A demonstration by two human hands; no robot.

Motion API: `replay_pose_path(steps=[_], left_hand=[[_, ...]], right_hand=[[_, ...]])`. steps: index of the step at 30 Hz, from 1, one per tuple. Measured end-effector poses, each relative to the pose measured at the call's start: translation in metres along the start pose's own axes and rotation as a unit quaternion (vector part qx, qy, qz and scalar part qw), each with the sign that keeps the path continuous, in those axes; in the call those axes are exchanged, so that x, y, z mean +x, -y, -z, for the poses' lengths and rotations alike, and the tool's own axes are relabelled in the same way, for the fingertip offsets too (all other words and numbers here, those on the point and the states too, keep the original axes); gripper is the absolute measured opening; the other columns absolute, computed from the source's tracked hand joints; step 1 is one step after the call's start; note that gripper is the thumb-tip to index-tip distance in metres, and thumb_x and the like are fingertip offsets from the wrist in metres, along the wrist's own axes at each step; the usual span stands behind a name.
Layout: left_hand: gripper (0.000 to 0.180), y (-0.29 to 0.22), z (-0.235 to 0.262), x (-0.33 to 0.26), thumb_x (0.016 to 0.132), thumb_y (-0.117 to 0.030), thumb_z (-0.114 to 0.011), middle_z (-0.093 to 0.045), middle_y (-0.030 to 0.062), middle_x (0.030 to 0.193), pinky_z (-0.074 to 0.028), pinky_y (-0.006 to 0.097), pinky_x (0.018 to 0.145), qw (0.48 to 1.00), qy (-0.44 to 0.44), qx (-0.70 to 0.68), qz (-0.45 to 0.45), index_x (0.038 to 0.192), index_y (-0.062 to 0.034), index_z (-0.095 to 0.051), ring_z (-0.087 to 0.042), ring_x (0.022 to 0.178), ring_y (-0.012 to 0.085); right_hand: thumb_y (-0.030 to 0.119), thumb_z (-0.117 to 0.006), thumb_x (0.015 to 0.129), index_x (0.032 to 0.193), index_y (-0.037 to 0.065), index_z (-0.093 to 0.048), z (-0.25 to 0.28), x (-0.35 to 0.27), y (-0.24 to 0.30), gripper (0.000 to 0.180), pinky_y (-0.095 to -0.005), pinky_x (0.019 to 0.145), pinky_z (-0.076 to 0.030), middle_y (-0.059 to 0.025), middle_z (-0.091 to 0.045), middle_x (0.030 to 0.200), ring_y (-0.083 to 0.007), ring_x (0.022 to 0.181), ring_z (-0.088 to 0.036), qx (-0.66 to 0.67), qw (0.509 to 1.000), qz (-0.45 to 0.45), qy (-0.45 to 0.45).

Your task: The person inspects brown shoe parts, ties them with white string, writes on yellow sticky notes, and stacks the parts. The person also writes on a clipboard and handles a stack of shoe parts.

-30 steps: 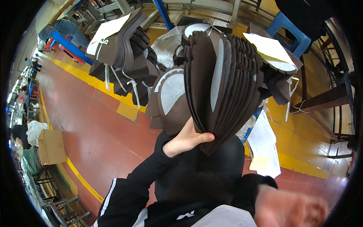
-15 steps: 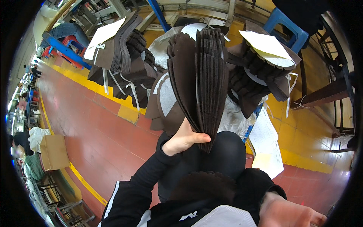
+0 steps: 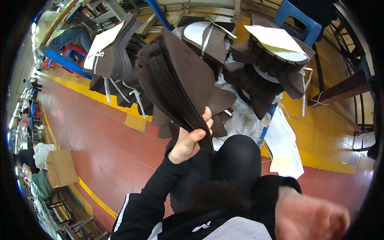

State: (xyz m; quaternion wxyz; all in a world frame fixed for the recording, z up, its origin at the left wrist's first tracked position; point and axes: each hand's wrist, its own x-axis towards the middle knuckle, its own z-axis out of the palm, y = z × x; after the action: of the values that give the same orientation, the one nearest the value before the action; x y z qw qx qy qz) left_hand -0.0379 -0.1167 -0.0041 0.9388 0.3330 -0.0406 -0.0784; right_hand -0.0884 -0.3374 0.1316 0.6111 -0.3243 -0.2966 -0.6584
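Observation:
My left hand (image 3: 190, 140) grips the lower end of a thick stack of dark brown flat cut pieces (image 3: 180, 76). The stack leans up and to the left, its edges fanned toward me. It hangs above my black-clad knee (image 3: 236, 154). My right hand (image 3: 316, 218) sits blurred at the lower right, close to the camera and away from the stack; nothing shows in it, and its fingers are too blurred to read.
Tied bundles of brown pieces topped with white paper lie on the floor behind, one at the left (image 3: 108, 52) and one at the right (image 3: 276, 52). Loose papers (image 3: 284, 144), a blue stool (image 3: 300, 20), a cardboard box (image 3: 62, 168) and a wooden frame (image 3: 344, 88) surround them.
The stack in my left hand has swung from upright to leaning left, and the view has tilted down. My right hand stays low at the right.

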Motion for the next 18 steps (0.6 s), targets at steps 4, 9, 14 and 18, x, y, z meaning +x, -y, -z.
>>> replay_pose_path(steps=[4,9,14,18], left_hand=[[0.068,-0.002,0.002,-0.001,0.073,-0.019,-0.081,-0.036,-0.0009,0.091,-0.044,0.017,0.056,1.0,-0.001,0.001,0.001,0.127,-0.0115,-0.04,-0.044,0.068,0.004],[0.054,-0.001,-0.005,-0.001,0.069,-0.02,-0.081,-0.033,-0.0025,0.087,-0.04,0.015,0.059,0.995,-0.032,0.095,0.008,0.11,-0.01,-0.047,-0.04,0.068,0.002],[0.053,-0.002,-0.004,-0.003,0.075,-0.015,-0.074,-0.055,0.0023,0.11,-0.046,0.028,0.086,0.973,-0.069,0.218,0.028,0.12,-0.0021,-0.049,-0.055,0.097,0.0149],[0.059,-0.002,-0.008,-0.003,0.075,-0.005,-0.076,-0.06,0.0082,0.117,-0.047,0.032,0.094,0.978,-0.072,0.192,0.023,0.126,0.0015,-0.049,-0.059,0.107,0.0174]], right_hand=[[0.03,-0.053,0.091,0.098,0.002,-0.057,0.013,-0.045,-0.059,0.029,-0.0412,0.078,-0.047,-0.0131,-0.056,0.09,-0.0253,0.085,-0.057,-0.137,0.985,-0.102,0.02],[-0.013,-0.076,0.063,0.073,0.002,-0.063,0.0,-0.119,-0.101,0.022,-0.0243,0.067,-0.044,-0.0054,-0.06,0.083,-0.0119,0.073,-0.055,-0.152,0.89,-0.417,0.107],[0.004,-0.073,0.08,0.102,-0.001,-0.068,0.007,-0.133,-0.102,0.023,-0.0249,0.072,-0.044,-0.0077,-0.063,0.094,-0.0125,0.082,-0.057,-0.093,0.815,-0.543,0.181],[0.02,-0.075,0.082,0.137,0.0,-0.044,-0.003,-0.134,-0.1,0.066,-0.0296,0.085,-0.045,-0.0124,-0.055,0.122,-0.0161,0.099,-0.057,0.044,0.796,-0.577,0.178]])
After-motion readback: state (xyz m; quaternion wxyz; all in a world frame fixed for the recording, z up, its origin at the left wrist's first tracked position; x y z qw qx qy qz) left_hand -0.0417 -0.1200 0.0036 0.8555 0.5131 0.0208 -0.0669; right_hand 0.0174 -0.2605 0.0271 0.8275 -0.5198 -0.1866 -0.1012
